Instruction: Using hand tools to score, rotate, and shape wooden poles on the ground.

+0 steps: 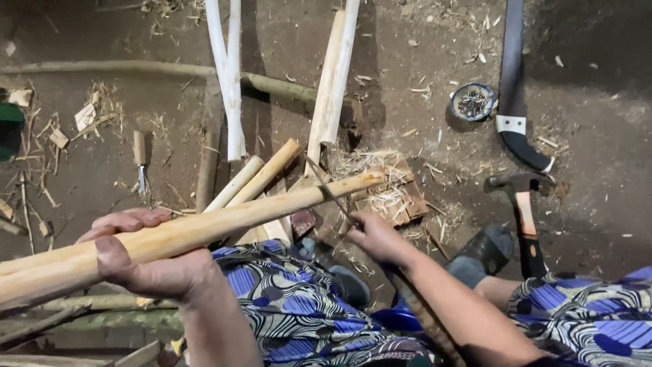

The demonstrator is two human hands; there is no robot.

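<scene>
gripping a peeled stick point(204, 228) in my left hand point(146, 261), laid across my lap for support; right hand point(377, 238) clamps a knife point(326, 187) against its tip.

Pole's point(190, 234) near end beyond left edge

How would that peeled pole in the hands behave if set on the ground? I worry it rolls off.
The peeled pole looks round and smooth, so it would probably roll. It spans past the left hand without sagging, so likely stiff. Bare wood may feel slippery.
</scene>
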